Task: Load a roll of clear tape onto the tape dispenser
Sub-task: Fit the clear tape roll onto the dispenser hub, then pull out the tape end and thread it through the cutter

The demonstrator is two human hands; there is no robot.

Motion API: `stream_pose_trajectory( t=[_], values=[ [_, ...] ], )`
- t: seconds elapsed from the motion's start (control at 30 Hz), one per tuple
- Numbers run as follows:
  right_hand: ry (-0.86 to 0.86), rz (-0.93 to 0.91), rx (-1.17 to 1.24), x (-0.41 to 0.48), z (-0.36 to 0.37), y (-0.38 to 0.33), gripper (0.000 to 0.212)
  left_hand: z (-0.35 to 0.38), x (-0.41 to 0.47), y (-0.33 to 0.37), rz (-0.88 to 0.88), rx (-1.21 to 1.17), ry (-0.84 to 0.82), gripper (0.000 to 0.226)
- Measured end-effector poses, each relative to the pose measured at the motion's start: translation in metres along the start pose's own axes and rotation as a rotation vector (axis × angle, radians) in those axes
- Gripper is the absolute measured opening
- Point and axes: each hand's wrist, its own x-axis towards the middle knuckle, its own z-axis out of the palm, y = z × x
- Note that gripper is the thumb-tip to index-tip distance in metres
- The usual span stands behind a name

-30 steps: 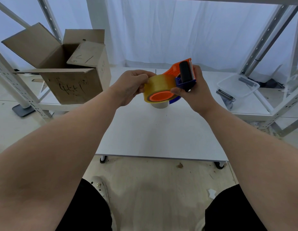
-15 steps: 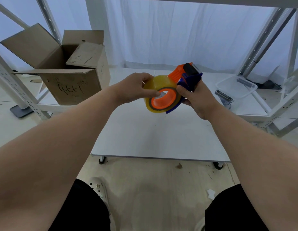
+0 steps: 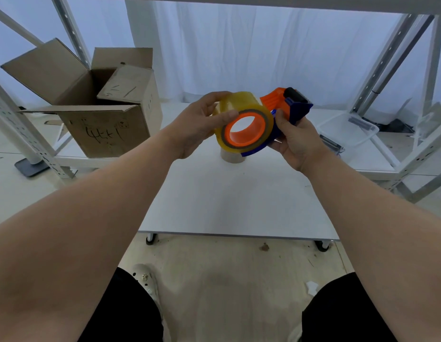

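Note:
I hold an orange and blue tape dispenser (image 3: pixel 294 108) in the air above the white table (image 3: pixel 239 198). My right hand (image 3: pixel 297 141) grips its blue body from below. A yellowish clear tape roll (image 3: pixel 239 106) sits around the dispenser's orange hub (image 3: pixel 233 137), its open face turned toward me. My left hand (image 3: pixel 198 124) clasps the roll from the left, thumb across its front edge. The dispenser's black roller and toothed blade point up and to the right.
An empty cardboard core (image 3: pixel 231 157) stands on the table right under the roll. An open cardboard box (image 3: pixel 96 104) sits at the back left. A clear plastic tray (image 3: pixel 347 129) lies at the back right. Metal shelf posts frame both sides.
The dispenser has tilted so the roll's open face turns more toward me, and both hands have lifted slightly. The left thumb now lies across the roll's front edge.

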Motion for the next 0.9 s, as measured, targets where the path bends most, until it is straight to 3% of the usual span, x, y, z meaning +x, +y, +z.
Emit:
stream_pose_trajectory(
  t=[0.17, 0.3, 0.43, 0.5, 0.6, 0.7, 0.9],
  values=[
    [0.064, 0.028, 0.072, 0.001, 0.004, 0.003, 0.035, 0.004, 0.002, 0.003, 0.035, 0.144, -0.047, 0.047],
    [0.135, 0.092, 0.057, 0.002, 0.013, 0.006, 0.031, 0.001, 0.004, -0.001, 0.042, 0.305, 0.014, 0.050],
    [0.316, 0.226, -0.277, 0.005, 0.026, 0.009, 0.052, 0.003, 0.007, -0.012, 0.117, 0.586, 0.174, 0.054],
    [0.358, 0.082, -0.555, 0.002, 0.029, 0.010, 0.061, 0.001, 0.007, -0.019, 0.111, 0.786, 0.209, 0.059],
    [0.140, -0.201, -0.843, -0.006, 0.037, 0.007, 0.053, -0.005, 0.005, -0.024, 0.100, 0.923, 0.168, 0.060],
    [-0.065, -0.135, -0.993, -0.011, 0.043, 0.007, 0.057, -0.004, 0.004, -0.023, 0.118, 0.943, 0.133, 0.060],
    [-0.123, -0.076, -0.924, -0.013, 0.036, 0.004, 0.059, 0.000, 0.001, -0.021, 0.142, 0.979, 0.108, 0.063]
  ],
)
